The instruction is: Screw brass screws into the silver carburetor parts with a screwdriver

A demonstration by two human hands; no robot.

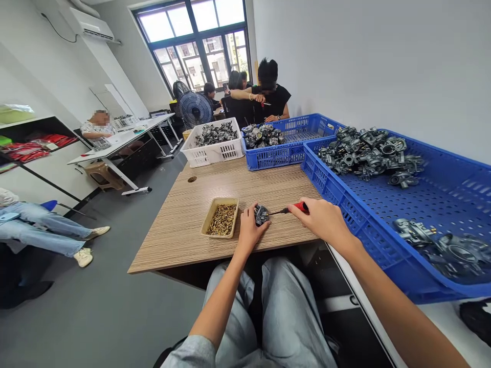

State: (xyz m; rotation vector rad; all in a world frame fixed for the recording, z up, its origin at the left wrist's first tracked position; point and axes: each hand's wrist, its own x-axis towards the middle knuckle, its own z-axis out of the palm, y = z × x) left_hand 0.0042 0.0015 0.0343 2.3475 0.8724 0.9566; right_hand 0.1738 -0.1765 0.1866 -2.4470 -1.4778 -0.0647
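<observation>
My left hand (pixel 251 227) is closed around a grey metal carburetor (pixel 261 214), holding it at the table top. In my right hand (pixel 326 217) is a screwdriver (pixel 301 207) with a red and black handle. Its thin shaft points left, and the tip meets or nearly meets the carburetor's right side; I cannot tell which. Just left of my left hand stands a small cream tray (pixel 203 228) filled with brass-coloured pieces (pixel 222 220), too small to name surely.
A large blue crate (pixel 345 197) with carburetors (pixel 372 153) is at my right. Behind the table top (pixel 172 230) are another blue crate (pixel 268 161) and a white crate (pixel 199 157), both holding metal parts. Several people sit farther off; a fan (pixel 195 108) stands near the window.
</observation>
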